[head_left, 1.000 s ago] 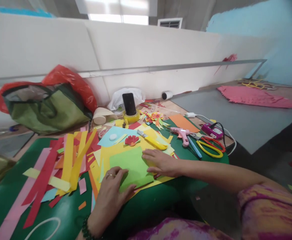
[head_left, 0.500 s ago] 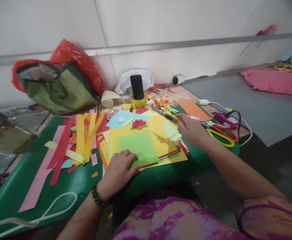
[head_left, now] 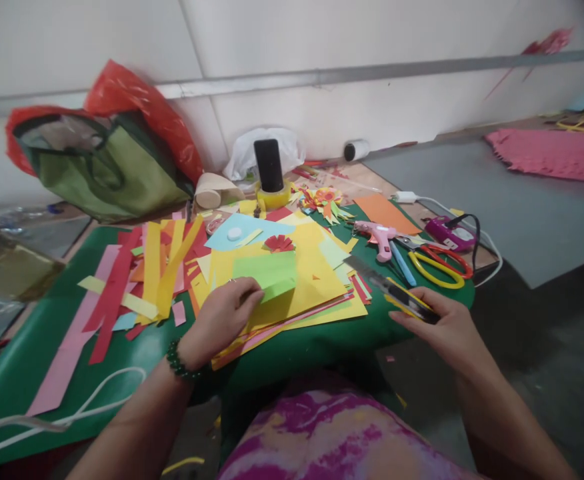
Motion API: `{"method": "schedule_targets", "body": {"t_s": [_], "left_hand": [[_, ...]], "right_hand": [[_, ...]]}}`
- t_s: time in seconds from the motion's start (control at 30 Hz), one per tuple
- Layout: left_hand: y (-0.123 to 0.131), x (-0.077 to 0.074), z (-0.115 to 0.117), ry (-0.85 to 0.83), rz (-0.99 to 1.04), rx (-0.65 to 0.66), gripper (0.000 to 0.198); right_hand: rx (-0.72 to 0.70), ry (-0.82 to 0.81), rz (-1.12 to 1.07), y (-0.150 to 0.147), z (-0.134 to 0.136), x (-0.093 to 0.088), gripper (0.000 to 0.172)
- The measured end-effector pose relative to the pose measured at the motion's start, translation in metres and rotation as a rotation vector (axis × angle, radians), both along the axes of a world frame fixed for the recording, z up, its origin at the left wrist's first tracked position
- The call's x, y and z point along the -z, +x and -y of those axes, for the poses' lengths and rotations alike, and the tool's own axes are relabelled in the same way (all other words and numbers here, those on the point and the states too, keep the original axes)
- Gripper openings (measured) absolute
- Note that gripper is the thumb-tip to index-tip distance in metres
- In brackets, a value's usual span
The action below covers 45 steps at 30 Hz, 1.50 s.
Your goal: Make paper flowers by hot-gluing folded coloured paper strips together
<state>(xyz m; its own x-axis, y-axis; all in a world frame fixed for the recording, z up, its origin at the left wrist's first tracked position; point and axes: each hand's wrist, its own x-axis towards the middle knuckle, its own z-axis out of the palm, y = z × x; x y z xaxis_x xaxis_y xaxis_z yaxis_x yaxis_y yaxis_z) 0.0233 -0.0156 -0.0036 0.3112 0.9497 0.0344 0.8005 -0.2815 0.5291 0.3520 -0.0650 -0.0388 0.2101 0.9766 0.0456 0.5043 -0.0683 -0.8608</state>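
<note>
My left hand [head_left: 221, 315] pinches the near edge of a light green paper sheet [head_left: 267, 272] and lifts it off a stack of yellow paper sheets [head_left: 312, 280] on the green mat [head_left: 32, 360]. My right hand [head_left: 447, 327] is closed on a yellow utility knife [head_left: 397, 293] with its blade out, held over the mat's right front corner. A small red paper flower [head_left: 279, 244] lies just behind the green sheet. A dark bead bracelet sits on my left wrist.
Coloured paper strips [head_left: 147, 280] lie left of the stack. A pink glue gun [head_left: 379, 235], yellow and red scissors [head_left: 439, 265], a purple device with a cable [head_left: 449, 233], a phone on a tape roll [head_left: 269, 170] and a green bag [head_left: 97, 167] surround the stack.
My right hand picked up the yellow knife from behind the paper stack and drew it back to the mat's right front. My left hand went from pressing the green sheet to lifting its edge.
</note>
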Motion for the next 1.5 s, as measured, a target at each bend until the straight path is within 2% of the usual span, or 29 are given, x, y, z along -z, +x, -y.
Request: {"method": "schedule_targets", "body": {"t_s": [0.1, 0.23, 0.37, 0.47, 0.57, 0.6, 0.7, 0.77, 0.83, 0.9, 1.03, 1.1, 1.3, 1.4, 1.5], "left_hand": [[0.007, 0.003, -0.005, -0.001, -0.054, 0.021, 0.025], [0.024, 0.016, -0.008, -0.031, -0.144, 0.098, 0.025], [0.025, 0.021, -0.016, -0.099, -0.106, 0.079, 0.026], [0.016, 0.020, -0.016, -0.034, -0.130, 0.075, 0.026], [0.010, 0.019, -0.003, 0.174, -0.258, 0.088, 0.067], [0.011, 0.018, 0.002, 0.225, -0.310, 0.106, 0.071], [0.023, 0.012, 0.014, 0.263, -0.459, 0.262, 0.061], [0.035, 0.006, 0.016, 0.205, -0.558, 0.353, 0.054], [0.046, 0.002, 0.014, 0.129, -0.619, 0.389, 0.038], [0.055, 0.002, 0.012, 0.081, -0.635, 0.388, 0.029], [0.067, 0.010, 0.015, 0.074, -0.670, 0.330, 0.052], [0.072, 0.014, 0.018, 0.099, -0.699, 0.295, 0.056], [0.084, 0.019, 0.013, 0.230, -0.741, 0.145, 0.043], [0.090, 0.016, 0.005, 0.218, -0.744, 0.084, 0.041], [0.094, 0.010, -0.005, 0.162, -0.724, 0.102, 0.034]], "right_hand": [[-0.098, 0.064, 0.090, -0.012, -0.009, -0.001, 0.028], [-0.139, 0.020, 0.227, -0.023, -0.024, 0.003, 0.037], [-0.133, 0.028, 0.274, -0.014, -0.030, 0.008, 0.036], [-0.123, 0.049, 0.276, -0.004, -0.032, 0.009, 0.036], [-0.110, 0.039, 0.275, 0.002, -0.040, 0.008, 0.037], [-0.125, 0.028, 0.272, 0.003, -0.045, 0.007, 0.038], [-0.192, 0.001, 0.269, 0.002, -0.060, 0.004, 0.040], [-0.222, 0.004, 0.282, 0.000, -0.069, 0.003, 0.040], [-0.225, 0.006, 0.291, -0.003, -0.074, 0.004, 0.041], [-0.210, 0.010, 0.267, -0.005, -0.073, 0.006, 0.040], [-0.191, -0.007, 0.122, -0.005, -0.057, 0.012, 0.037], [-0.178, -0.032, 0.073, -0.003, -0.046, 0.014, 0.038], [-0.116, -0.013, 0.003, 0.004, -0.027, 0.019, 0.044], [-0.096, 0.015, -0.019, 0.005, -0.025, 0.025, 0.042], [-0.091, 0.033, -0.023, 0.005, -0.025, 0.029, 0.041]]}}
